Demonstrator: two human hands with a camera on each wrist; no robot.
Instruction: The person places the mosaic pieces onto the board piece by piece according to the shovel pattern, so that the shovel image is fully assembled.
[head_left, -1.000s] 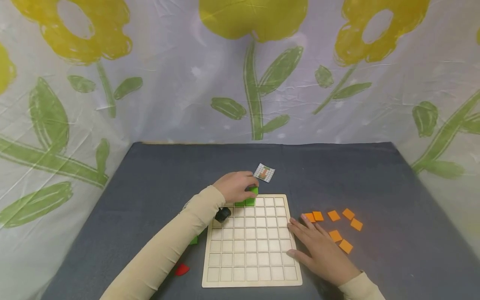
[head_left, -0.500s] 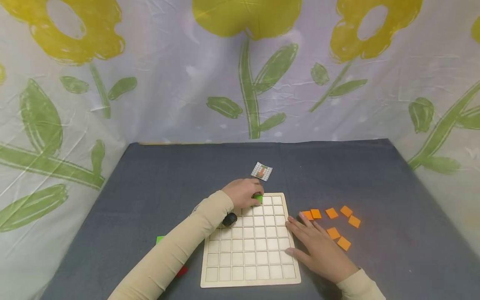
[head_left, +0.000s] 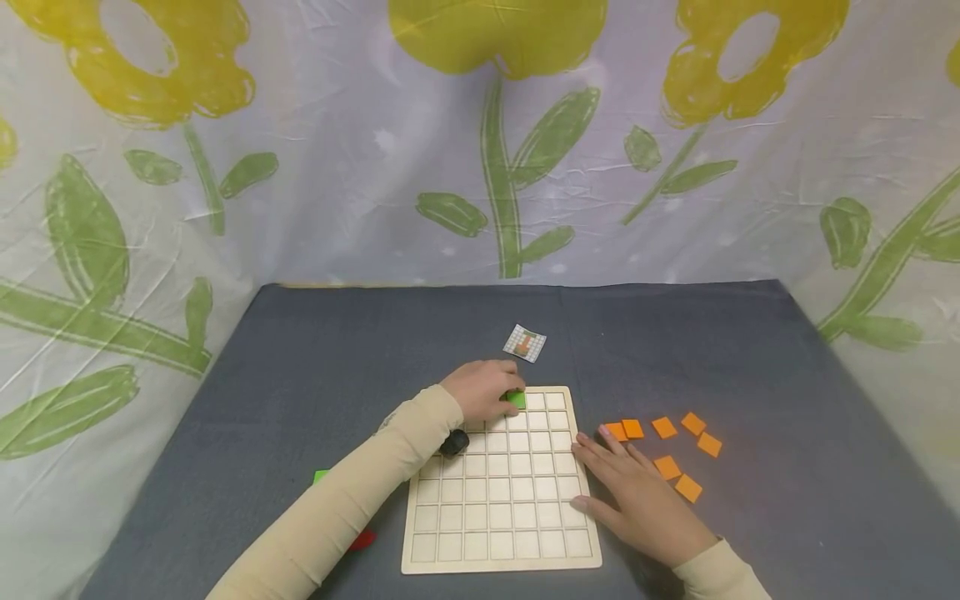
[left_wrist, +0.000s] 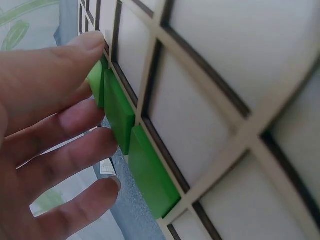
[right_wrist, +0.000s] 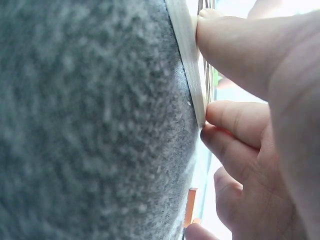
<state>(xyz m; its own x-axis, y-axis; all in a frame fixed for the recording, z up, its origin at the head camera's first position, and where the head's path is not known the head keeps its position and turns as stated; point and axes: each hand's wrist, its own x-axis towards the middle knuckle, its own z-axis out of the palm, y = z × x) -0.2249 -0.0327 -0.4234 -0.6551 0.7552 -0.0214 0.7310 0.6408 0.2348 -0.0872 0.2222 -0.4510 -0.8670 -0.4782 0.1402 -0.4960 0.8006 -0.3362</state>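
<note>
Left hand (head_left: 482, 390), centre, pinches a green tile (head_left: 517, 401); right hand (head_left: 641, 498), lower right, fingers extended, touches the board (head_left: 502, 518), apparently steadying it.

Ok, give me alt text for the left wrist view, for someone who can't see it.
A left hand pinches a green tile at the edge of a pale gridded board, seen close up. Two more green tiles sit in line with it along the board's outer row, with blue-grey cloth beyond.
</note>
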